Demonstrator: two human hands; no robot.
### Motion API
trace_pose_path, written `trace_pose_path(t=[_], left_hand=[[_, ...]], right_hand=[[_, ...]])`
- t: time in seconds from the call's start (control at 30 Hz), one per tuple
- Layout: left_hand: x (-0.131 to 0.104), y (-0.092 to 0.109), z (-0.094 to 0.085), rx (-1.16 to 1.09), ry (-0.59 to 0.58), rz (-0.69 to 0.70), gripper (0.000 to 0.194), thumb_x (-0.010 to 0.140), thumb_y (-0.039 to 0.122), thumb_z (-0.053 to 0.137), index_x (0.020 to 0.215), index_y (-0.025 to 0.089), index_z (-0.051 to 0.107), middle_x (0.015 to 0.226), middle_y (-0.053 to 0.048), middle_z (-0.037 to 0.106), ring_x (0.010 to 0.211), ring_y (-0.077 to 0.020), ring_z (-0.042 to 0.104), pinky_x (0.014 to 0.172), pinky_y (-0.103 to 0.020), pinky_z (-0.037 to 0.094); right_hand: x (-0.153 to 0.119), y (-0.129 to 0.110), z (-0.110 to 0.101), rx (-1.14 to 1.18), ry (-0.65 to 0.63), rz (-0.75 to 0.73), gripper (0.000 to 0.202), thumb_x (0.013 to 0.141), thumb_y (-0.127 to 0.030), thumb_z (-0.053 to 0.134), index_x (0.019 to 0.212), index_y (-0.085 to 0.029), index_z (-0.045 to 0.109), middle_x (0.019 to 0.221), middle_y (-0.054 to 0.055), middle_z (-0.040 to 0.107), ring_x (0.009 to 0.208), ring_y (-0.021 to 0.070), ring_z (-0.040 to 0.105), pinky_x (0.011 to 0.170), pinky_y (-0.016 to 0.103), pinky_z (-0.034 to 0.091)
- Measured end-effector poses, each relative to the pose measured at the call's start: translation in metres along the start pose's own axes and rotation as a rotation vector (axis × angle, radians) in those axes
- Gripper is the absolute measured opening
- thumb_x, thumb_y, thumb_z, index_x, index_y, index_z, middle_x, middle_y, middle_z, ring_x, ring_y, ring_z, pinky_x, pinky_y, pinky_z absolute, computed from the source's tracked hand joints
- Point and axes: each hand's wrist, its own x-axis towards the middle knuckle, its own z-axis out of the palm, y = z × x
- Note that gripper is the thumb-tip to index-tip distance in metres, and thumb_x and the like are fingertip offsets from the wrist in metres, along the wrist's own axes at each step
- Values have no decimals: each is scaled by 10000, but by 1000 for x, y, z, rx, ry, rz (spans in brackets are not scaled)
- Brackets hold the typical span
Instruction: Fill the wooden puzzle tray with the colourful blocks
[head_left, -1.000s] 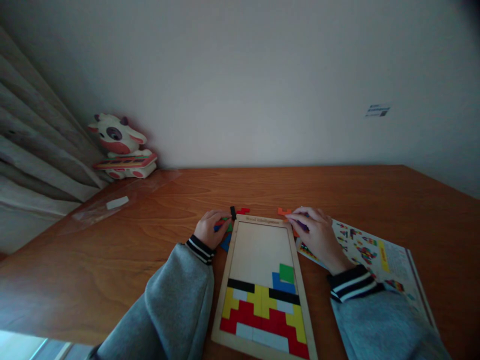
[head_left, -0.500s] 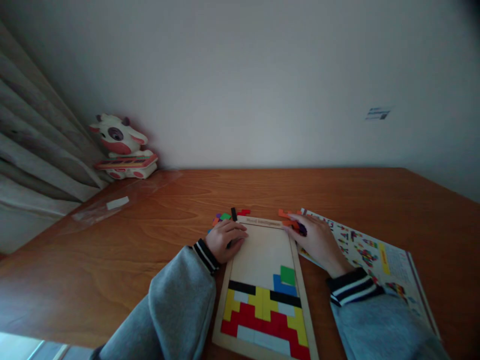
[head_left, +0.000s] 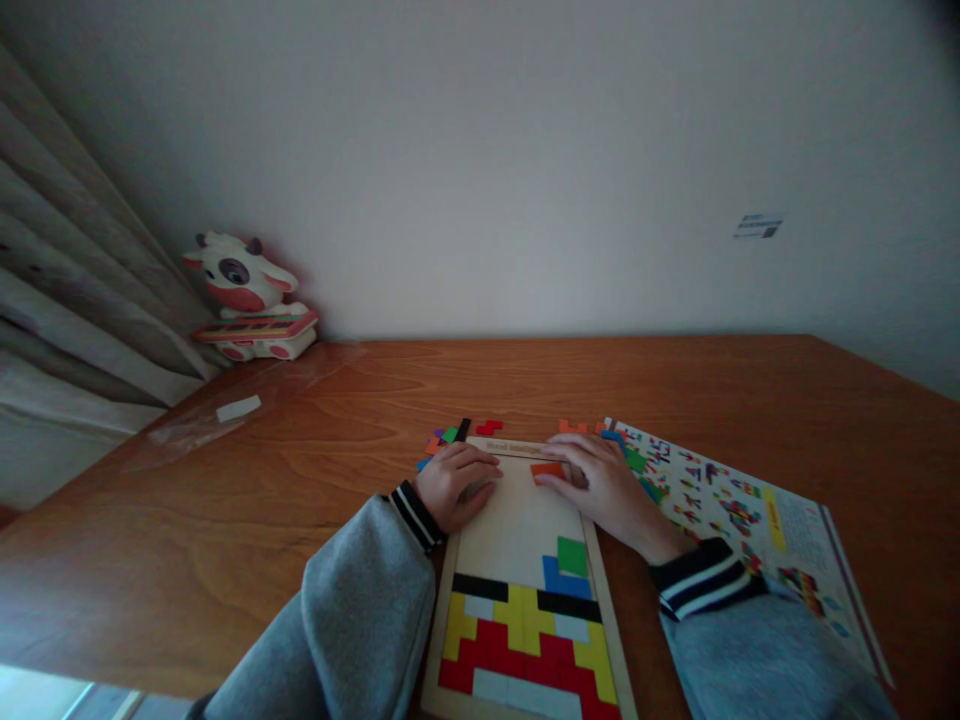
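My right hand [head_left: 604,482] has brought a pinched orange tile [head_left: 546,469] over the puzzle board [head_left: 501,525], apparently unseated; left hand [head_left: 453,484] rests loose.

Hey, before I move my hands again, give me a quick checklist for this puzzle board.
1. Orange piece at the right hand's fingertips: ok, over the upper part of the board.
2. Bare base beside that piece: ok, it shows between the two hands.
3. Left hand clear of the board: not ok, it lies over the left rim.
4. Green piece lying flat beside the blue piece: cannot tell from this angle.
5. Loose pieces gathered together: not ok, the red piece and loose orange piece lie apart beyond the top rim.
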Motion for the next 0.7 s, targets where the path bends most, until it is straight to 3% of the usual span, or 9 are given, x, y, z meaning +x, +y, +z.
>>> trace_pose_path(t=[0.1,0.27,0.4,0.5,0.63,0.7], left_hand=[[0,-1,0,19,9,-23,217,907,238,545,1056,191,695,1098,-98,718,1013,-218,647,927,-399,519],[2,5,-4,8,-57,39,247,944,233,508,1116,203,682,1158,-86,718,1076,-223,628,966,-404,508],[7,15,-5,-51,-178,129,375,959,206,430,1299,205,587,1330,-71,645,1284,-247,522,1065,-428,454],[11,20,-2,-52,-240,128,423,957,218,420,1363,216,538,1389,-58,603,1354,-256,465,1106,-446,417],[11,19,2,-46,-308,126,455,965,247,410,1411,230,494,1449,-38,550,1416,-279,393,1124,-484,383],[10,18,4,-47,-327,137,464,962,251,412,1420,240,487,1462,-36,537,1429,-285,375,1128,-501,369]], right_hand=[[-3,8,-8,-29,-2,38,377,856,-499,678,1140,-252,668,1156,77,696,1097,288,614,972,506,428],[-7,16,-20,46,-82,13,284,845,-508,692,958,-249,718,1006,62,685,957,252,632,916,469,446],[-8,3,-30,191,-326,46,432,648,-594,829,862,-242,701,907,26,665,874,229,619,829,390,460],[-10,-10,-35,202,-483,67,534,509,-632,875,827,-245,688,873,5,656,871,235,608,843,393,444],[-12,-22,-35,227,-552,57,535,503,-574,899,857,-246,668,899,6,658,897,242,604,831,382,450],[-11,-24,-33,261,-548,51,477,561,-514,897,883,-250,664,922,9,663,896,234,606,811,365,462]])
